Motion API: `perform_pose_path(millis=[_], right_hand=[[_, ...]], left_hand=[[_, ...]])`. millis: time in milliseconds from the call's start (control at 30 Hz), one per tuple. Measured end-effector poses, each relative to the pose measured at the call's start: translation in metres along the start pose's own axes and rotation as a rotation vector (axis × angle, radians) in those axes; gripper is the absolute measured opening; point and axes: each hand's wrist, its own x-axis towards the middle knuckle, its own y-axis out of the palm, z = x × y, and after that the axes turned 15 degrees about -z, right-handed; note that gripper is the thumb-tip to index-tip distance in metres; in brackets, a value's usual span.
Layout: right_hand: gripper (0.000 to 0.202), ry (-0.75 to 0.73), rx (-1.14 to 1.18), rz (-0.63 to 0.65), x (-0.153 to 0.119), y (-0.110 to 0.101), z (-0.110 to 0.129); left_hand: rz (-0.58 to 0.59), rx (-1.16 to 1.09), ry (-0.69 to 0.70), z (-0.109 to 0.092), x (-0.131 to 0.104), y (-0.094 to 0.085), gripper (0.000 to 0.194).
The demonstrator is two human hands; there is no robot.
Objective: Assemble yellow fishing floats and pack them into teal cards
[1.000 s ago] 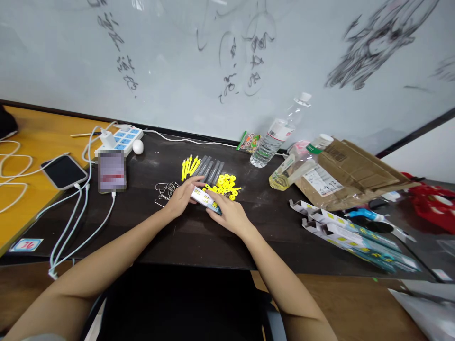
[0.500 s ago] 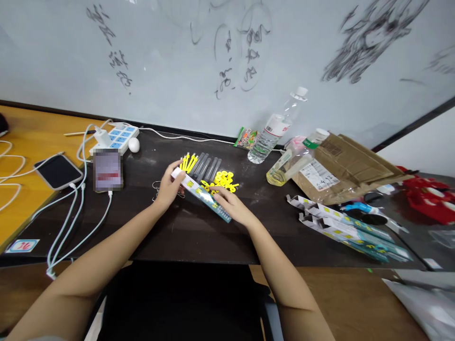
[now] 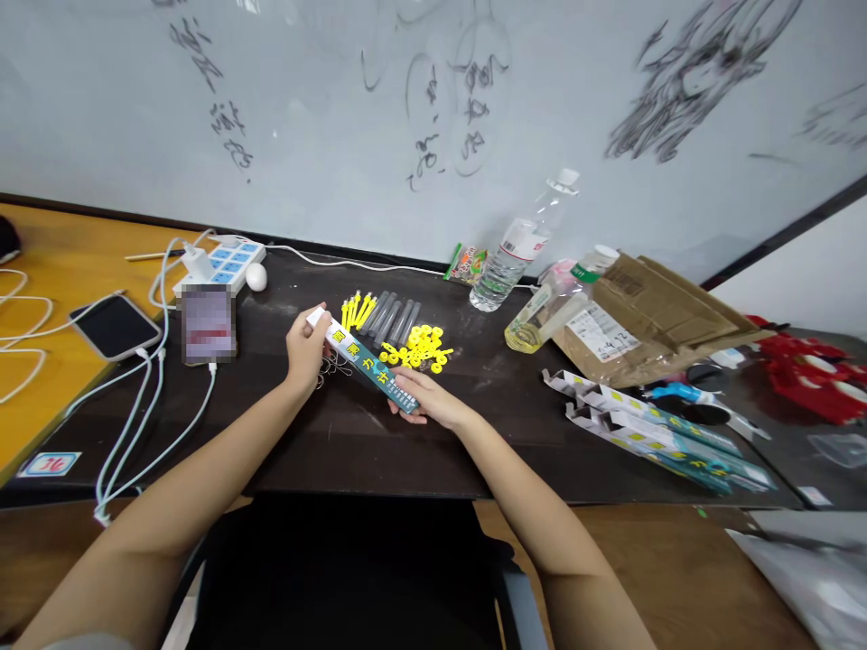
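A long, narrow cardboard box (image 3: 366, 363), teal and white with yellow print, slants between my two hands above the dark table. My left hand (image 3: 304, 350) grips its white upper-left end. Round the teal lower-right end are the fingers of my right hand (image 3: 426, 395). Just beyond the box lie several yellow rods (image 3: 358, 311), a row of clear plastic tubes (image 3: 389, 316) and a heap of small yellow plastic parts (image 3: 424, 345). Thin wire loops (image 3: 333, 366) lie beside my left hand, partly hidden by it and the box.
Several similar boxes (image 3: 660, 433) with open ends lie at the right. Behind them are cardboard packaging (image 3: 650, 311), a tilted bottle (image 3: 559, 298) and a water bottle (image 3: 518, 244). To the left, a phone (image 3: 208, 323), a power strip (image 3: 234, 262) and white cables (image 3: 135, 433) take up the table.
The box has turned, so its face with large yellow characters now shows. It has shifted slightly left, and my right fingers have moved under its lower end.
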Motion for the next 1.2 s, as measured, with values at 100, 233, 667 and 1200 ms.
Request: perform_pose_path(millis=[100, 233, 667, 1200], right_hand=[[0.044, 0.022, -0.002, 0.031, -0.001, 0.005, -0.001], [0.045, -0.016, 0.086, -0.019, 0.001, 0.009, -0.001], [0.046, -0.181, 0.177, -0.332, 0.014, 0.020, -0.013], [0.043, -0.188, 0.113, -0.539, 0.017, 0.005, -0.008]], left_hand=[[0.024, 0.011, 0.010, 0.001, 0.000, 0.000, 0.038], [0.192, -0.062, -0.003, 0.001, -0.012, 0.003, 0.064], [0.840, 0.407, 0.439, 0.016, -0.062, -0.001, 0.108], [0.893, 0.457, 0.532, 0.016, -0.058, 0.001, 0.105]])
